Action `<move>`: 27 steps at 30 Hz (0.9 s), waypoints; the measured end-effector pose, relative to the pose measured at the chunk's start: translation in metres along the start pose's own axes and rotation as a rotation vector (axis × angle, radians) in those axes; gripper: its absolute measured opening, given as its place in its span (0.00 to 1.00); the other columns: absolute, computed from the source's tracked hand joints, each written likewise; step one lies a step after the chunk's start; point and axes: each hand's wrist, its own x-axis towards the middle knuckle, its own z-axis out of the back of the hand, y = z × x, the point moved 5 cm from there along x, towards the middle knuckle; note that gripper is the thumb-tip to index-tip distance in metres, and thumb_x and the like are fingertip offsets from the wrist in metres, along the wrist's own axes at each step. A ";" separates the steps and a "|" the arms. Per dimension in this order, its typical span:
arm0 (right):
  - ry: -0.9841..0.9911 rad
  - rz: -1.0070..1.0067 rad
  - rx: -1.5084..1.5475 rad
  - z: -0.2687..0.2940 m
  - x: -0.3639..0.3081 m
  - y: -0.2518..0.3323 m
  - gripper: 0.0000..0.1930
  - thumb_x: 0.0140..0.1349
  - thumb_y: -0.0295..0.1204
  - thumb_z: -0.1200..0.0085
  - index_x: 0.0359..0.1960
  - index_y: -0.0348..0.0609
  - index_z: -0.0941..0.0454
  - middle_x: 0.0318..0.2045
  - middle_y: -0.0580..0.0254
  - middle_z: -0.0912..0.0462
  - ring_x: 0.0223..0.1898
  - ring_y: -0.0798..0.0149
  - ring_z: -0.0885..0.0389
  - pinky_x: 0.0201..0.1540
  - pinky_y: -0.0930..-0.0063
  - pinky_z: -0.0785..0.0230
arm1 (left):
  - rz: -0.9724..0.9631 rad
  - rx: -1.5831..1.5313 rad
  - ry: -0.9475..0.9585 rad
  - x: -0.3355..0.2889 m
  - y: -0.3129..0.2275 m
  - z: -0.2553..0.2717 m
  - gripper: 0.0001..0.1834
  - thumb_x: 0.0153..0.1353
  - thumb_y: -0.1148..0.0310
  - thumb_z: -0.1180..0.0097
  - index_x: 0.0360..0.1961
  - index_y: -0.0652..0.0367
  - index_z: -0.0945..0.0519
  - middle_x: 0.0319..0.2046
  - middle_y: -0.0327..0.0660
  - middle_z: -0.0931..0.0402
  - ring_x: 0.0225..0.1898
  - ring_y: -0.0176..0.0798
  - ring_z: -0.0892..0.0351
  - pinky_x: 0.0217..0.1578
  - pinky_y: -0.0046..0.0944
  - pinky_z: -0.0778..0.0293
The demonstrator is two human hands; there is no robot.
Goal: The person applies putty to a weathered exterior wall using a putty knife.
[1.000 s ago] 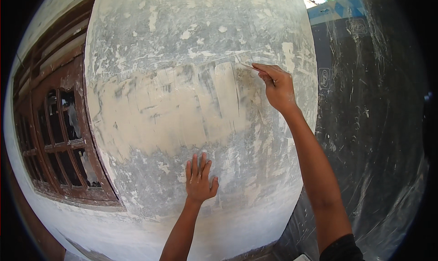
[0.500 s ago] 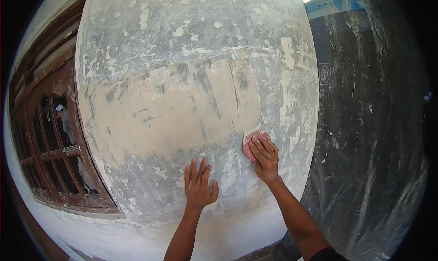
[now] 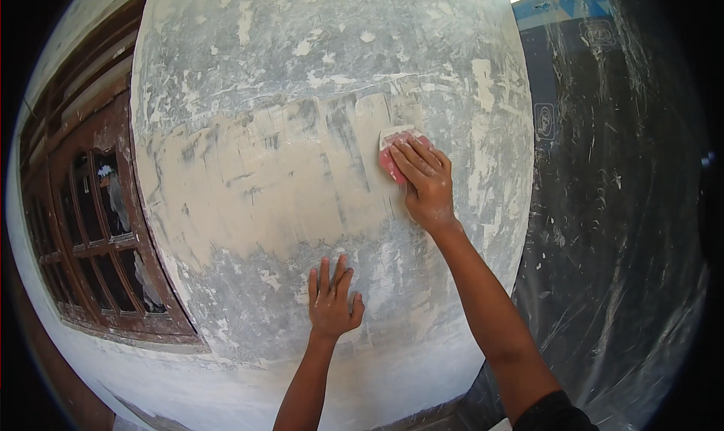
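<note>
My right hand (image 3: 424, 178) presses a flat pink scraper (image 3: 394, 153), smeared with pale filler, against the wall, its fingers spread over the back of the blade. Below and to the left, my left hand (image 3: 332, 299) rests on the grey wall (image 3: 249, 295) with fingers stretched and nothing in it. Between the hands and the window spreads a wide band of cream filler (image 3: 249, 178), streaked with grey where the wall shows through. The scraper sits at the right end of that band. My fingers hide part of the scraper.
A brown wooden window frame (image 3: 139, 242) with dark panes stands at the left. On the right hangs a dark, scuffed sheet (image 3: 603, 227) with a blue strip along its top. Patches of old pale coating dot the wall above the filler.
My right hand has moved the scraper up the wall and slightly left, into the right end of the filler band. My left hand stays in about the same place on the wall.
</note>
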 end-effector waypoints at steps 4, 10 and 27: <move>0.180 -0.052 -0.001 0.014 -0.141 0.035 0.32 0.49 0.13 0.46 0.59 0.50 0.19 0.61 0.64 0.20 0.68 0.60 0.29 0.71 0.55 0.48 | -0.013 -0.004 -0.017 0.001 -0.003 -0.001 0.26 0.57 0.64 0.46 0.57 0.65 0.26 0.66 0.54 0.29 0.75 0.62 0.46 0.73 0.61 0.56; 0.100 -0.048 -0.006 0.058 -0.125 0.036 0.29 0.48 0.13 0.43 0.55 0.48 0.16 0.51 0.67 0.13 0.55 0.57 0.21 0.57 0.61 0.38 | 0.005 0.018 -0.007 -0.002 -0.003 0.002 0.25 0.57 0.64 0.46 0.55 0.65 0.25 0.66 0.53 0.28 0.74 0.62 0.45 0.73 0.61 0.55; 0.254 -0.190 -0.020 0.050 -0.221 0.015 0.29 0.49 0.15 0.44 0.56 0.50 0.17 0.60 0.63 0.18 0.68 0.57 0.28 0.70 0.56 0.47 | -0.003 0.019 -0.034 0.000 -0.005 0.000 0.24 0.57 0.65 0.47 0.54 0.63 0.22 0.66 0.50 0.28 0.75 0.58 0.44 0.74 0.59 0.54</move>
